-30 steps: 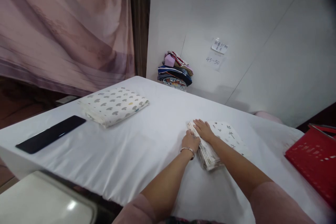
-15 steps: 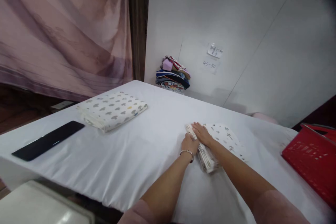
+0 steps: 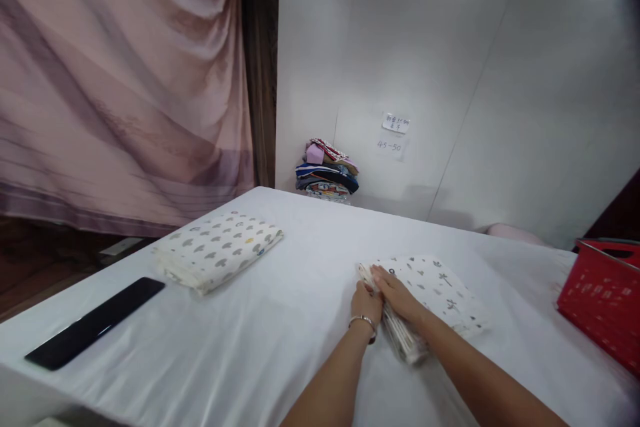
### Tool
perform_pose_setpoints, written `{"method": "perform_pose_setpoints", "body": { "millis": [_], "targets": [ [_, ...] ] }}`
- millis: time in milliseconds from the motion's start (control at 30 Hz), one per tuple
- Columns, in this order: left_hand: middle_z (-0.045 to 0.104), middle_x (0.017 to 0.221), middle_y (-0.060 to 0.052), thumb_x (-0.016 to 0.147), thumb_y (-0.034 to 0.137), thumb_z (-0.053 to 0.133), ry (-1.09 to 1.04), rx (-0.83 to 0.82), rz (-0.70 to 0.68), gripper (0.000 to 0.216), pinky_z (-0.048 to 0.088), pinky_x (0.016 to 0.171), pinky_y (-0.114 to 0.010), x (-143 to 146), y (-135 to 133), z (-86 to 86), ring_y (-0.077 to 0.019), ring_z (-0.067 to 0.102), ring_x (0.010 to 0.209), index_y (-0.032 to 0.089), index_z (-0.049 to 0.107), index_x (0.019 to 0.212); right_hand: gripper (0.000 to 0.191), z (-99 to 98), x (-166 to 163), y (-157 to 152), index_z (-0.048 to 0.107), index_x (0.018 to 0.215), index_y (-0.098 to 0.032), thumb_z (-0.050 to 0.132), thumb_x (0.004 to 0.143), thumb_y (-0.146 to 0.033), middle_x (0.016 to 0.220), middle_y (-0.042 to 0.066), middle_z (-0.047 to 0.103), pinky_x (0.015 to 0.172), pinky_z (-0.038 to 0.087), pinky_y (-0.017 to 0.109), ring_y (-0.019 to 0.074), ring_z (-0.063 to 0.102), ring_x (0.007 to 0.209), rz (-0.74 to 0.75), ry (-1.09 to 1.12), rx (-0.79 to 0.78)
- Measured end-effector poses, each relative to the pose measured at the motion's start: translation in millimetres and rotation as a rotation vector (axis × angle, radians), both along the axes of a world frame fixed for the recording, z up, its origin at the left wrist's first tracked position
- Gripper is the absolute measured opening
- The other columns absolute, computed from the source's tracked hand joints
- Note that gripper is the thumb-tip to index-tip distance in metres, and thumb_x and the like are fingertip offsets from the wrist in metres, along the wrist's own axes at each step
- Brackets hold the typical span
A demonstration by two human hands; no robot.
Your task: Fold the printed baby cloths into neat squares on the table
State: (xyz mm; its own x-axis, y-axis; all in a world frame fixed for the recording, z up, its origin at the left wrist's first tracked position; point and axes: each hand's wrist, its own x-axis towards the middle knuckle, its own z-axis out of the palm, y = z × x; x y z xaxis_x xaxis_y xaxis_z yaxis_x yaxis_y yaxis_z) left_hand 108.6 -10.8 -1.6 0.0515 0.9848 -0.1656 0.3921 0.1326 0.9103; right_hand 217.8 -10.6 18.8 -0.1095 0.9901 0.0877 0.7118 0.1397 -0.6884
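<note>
A folded white cloth with a small grey print lies on the white-covered table, its thick layered edge facing left. My left hand, a bracelet at its wrist, is closed on that edge from the left, and part of its fingers is hidden. Stretched out over the same edge, the fingers of my right hand press flat on the cloth from above. Farther left rests a second folded cloth with grey mushroom-like shapes, apart from both hands.
A long black flat panel lies near the table's left edge. On the right stands a red basket. Behind the table are a pile of folded fabrics and a white wall with paper notes. A pink curtain hangs at left.
The view has tilted up, so everything sits lower in the picture. Both hands stay at the cloth's layered edge; the printed part lies a little more spread out to the right.
</note>
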Motion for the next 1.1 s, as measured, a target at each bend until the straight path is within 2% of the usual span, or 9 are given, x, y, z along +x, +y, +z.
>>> {"method": "perform_pose_setpoints", "body": {
  "millis": [200,333,433,567,767,967,1100],
  "targets": [
    [0.063,0.077,-0.006,0.073,0.029,0.056,-0.068,-0.016,-0.004,0.018,0.041,0.063,-0.027,-1.1,1.2,-2.7,-0.0176,0.058,0.069,0.019,0.045,0.083,0.053,-4.1,-5.1,-50.6,0.035,0.135,-0.021,0.034,0.089,-0.046,0.141,0.006,0.033,0.108,0.024,0.043,0.02,0.029,0.13,0.014,0.016,0.083],
    [0.062,0.076,-0.005,0.068,0.023,0.061,-0.078,-0.039,0.016,0.02,0.043,0.065,-0.027,0.2,4.7,-4.9,-0.0177,0.059,0.071,0.019,0.045,0.08,0.061,-15.7,-0.1,-85.8,0.016,0.142,-0.027,0.041,0.087,-0.038,0.144,0.005,0.027,0.103,0.032,0.044,0.0222,0.028,0.13,0.066,-0.224,0.26],
    [0.061,0.074,-0.004,0.064,0.021,0.063,-0.102,-0.025,0.049,0.023,0.044,0.067,-0.027,2.5,6.5,-6.6,-0.0176,0.059,0.073,0.019,0.045,0.077,0.069,-23.6,2.2,-101.8,0.009,0.143,-0.022,0.045,0.085,-0.032,0.145,0.009,0.025,0.103,0.03,0.046,0.0244,0.024,0.132,0.084,-0.461,0.35],
    [0.059,0.074,-0.002,0.062,0.019,0.064,-0.144,-0.067,0.074,0.025,0.045,0.066,-0.026,4.4,5.4,-2.7,-0.0162,0.059,0.072,0.019,0.044,0.077,0.069,-29.9,0.1,-111.2,0.013,0.143,-0.016,0.045,0.083,-0.027,0.146,0.012,0.02,0.103,0.028,0.046,0.0269,0.019,0.133,0.071,-0.635,0.42],
    [0.055,0.067,0.002,0.063,0.017,0.065,-0.317,-0.217,0.1,0.031,0.047,0.048,-0.023,6.1,3.1,8.1,-0.0127,0.057,0.054,0.017,0.044,0.087,0.064,-29.5,1.6,-118.1,0.023,0.14,-0.017,0.04,0.079,-0.013,0.144,0.012,0.025,0.101,0.028,0.045,0.0256,0.023,0.131,0.008,-0.705,0.446],
    [0.054,0.06,0.003,0.067,0.015,0.064,-0.475,-0.318,0.096,0.033,0.05,0.047,-0.026,7.2,3.1,12.1,-0.0123,0.056,0.048,0.015,0.045,0.093,0.065,-26.2,-0.1,-122.3,0.03,0.137,-0.019,0.04,0.074,-0.007,0.143,0.011,0.028,0.097,0.033,0.043,0.0259,0.031,0.127,-0.055,-0.693,0.467],
    [0.054,0.059,0.003,0.069,0.014,0.063,-0.537,-0.357,0.097,0.032,0.052,0.051,-0.028,6.9,2.4,15.4,-0.0121,0.057,0.048,0.014,0.045,0.095,0.068,-26.7,-1.4,-126.1,0.031,0.137,-0.021,0.043,0.071,-0.009,0.145,0.01,0.023,0.098,0.03,0.047,0.0284,0.03,0.127,-0.063,-0.653,0.486]
  ]
}}
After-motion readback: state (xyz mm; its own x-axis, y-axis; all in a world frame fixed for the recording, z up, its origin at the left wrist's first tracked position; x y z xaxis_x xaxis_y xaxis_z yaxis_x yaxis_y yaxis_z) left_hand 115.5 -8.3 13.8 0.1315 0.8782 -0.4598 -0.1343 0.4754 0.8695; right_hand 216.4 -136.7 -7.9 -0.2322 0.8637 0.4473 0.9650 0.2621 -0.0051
